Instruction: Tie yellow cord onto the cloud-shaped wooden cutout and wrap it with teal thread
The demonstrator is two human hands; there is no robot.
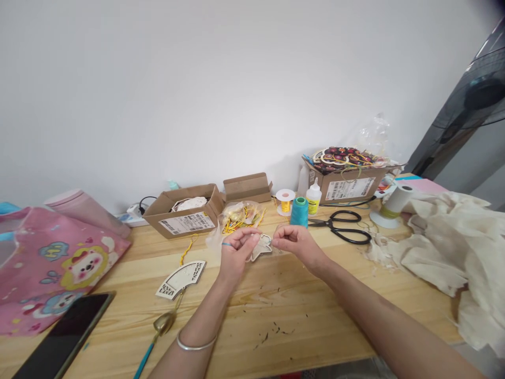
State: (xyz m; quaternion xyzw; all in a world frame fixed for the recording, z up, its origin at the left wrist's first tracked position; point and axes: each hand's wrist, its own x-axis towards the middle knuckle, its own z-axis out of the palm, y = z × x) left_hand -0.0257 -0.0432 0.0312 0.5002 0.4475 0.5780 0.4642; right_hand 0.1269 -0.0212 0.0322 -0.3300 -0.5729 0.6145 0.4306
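Between my hands, a small pale flat ornament with a scalloped, darker edge is held just above the wooden table. My left hand pinches it by its left side, thumb on top. Fingers of my right hand are pressed together at its upper right edge; whatever they pinch is too small to make out. Just beyond stand a teal thread cone and a plastic bag of yellow cords. A fan-shaped wooden piece with a yellow cord lies left of my left hand.
Black-handled scissors, a glue bottle and a yellow thread spool sit behind my right hand. Cardboard boxes line the wall. Cream cloth covers the right side. A phone, pink bag and spoon lie left.
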